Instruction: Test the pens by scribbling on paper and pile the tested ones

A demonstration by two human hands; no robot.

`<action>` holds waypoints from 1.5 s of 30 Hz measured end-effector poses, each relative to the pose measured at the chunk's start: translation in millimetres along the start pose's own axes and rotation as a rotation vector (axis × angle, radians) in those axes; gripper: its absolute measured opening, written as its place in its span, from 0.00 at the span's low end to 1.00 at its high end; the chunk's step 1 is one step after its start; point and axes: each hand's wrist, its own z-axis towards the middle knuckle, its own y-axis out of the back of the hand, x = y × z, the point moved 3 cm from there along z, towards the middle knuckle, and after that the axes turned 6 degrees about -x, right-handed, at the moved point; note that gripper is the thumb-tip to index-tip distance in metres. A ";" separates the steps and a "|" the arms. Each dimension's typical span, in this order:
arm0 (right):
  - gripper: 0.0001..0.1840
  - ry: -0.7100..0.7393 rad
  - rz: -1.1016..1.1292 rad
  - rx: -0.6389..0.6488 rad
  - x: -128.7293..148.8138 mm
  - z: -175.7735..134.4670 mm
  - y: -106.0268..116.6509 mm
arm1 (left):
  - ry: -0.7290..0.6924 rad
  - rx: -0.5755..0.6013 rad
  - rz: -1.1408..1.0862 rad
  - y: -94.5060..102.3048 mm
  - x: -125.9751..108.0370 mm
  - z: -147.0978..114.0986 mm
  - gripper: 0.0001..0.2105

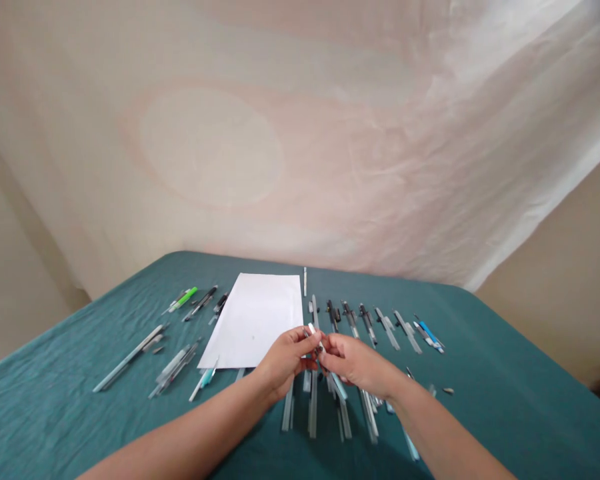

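The left hand [289,360] and the right hand [353,360] are meeting just beside the near right corner of the paper sheet [263,313], and both are pinching one slender white pen piece [312,329] between their fingertips. The fingers are hiding its lower part, so whether a second part is joining it there I cannot tell.

A pinch this narrow could be letting the piece slip, since it is looking thin and smooth; dropped, it could be rolling among the similar tubes lying nearer than the sheet and getting mixed up with them. The forearms are passing low over those tubes, so a sleeveless wrist could be nudging a bundle out of line.

Counting, one sheet is lying on the green cloth [55,407], and one white stick [305,283] is standing out alone just beyond its far right corner. Left of the sheet, three far bundles are resting, one with a bright green pen [184,298]; nearer, three more are lying, including one long clear tube [129,359] and one light-blue pen part [207,377]. Right of the sheet, seven far bundles [407,331] are forming a row. Nearer than the sheet, at least five tube groups [313,408] are showing, the right arm covering some, while one small loose piece [448,391] is lying well to the sheet's right
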 end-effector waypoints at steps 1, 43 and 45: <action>0.10 0.010 0.040 -0.003 -1.9 1.8 -1.4 | -0.001 -0.020 -0.012 2.8 0.4 3.0 0.16; 0.10 0.225 0.736 -0.609 15.6 -17.9 38.2 | -0.205 0.191 0.578 4.4 -38.5 -3.6 0.19; 0.10 0.222 0.736 -0.607 13.9 -16.8 39.1 | -0.207 0.196 0.581 4.5 -38.6 -3.5 0.19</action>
